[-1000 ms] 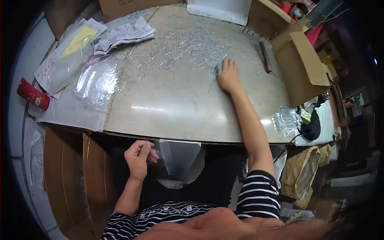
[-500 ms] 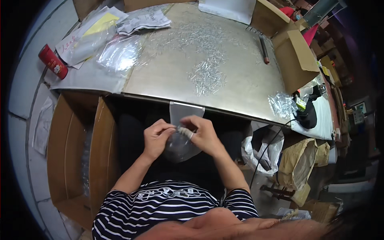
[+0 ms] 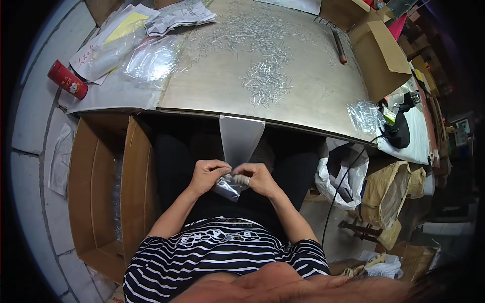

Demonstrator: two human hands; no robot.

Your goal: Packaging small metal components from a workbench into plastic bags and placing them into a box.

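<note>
Over my lap, both hands are closed at the top of a small clear plastic bag that hangs below my fingers with a shiny look. My left hand pinches its left side between thumb and fingers. On the other side, my right hand pinches the bag's upper edge, with pale wraps around one or more fingers. What is inside the bag cannot be made out. Just beyond my hands, a translucent whitish chute slopes down from the table's front edge. Many small shiny metal pieces lie heaped and scattered on the table.
Clear bags and papers cover the table's left, near a red canister. A dark rod-like tool and open carton are at right. Below stand a cardboard box left and a white sack right.
My hands have moved slightly nearer to my body and away from the chute. The bag now hangs smaller and more gathered beneath my fingers. The view has shifted a little.
</note>
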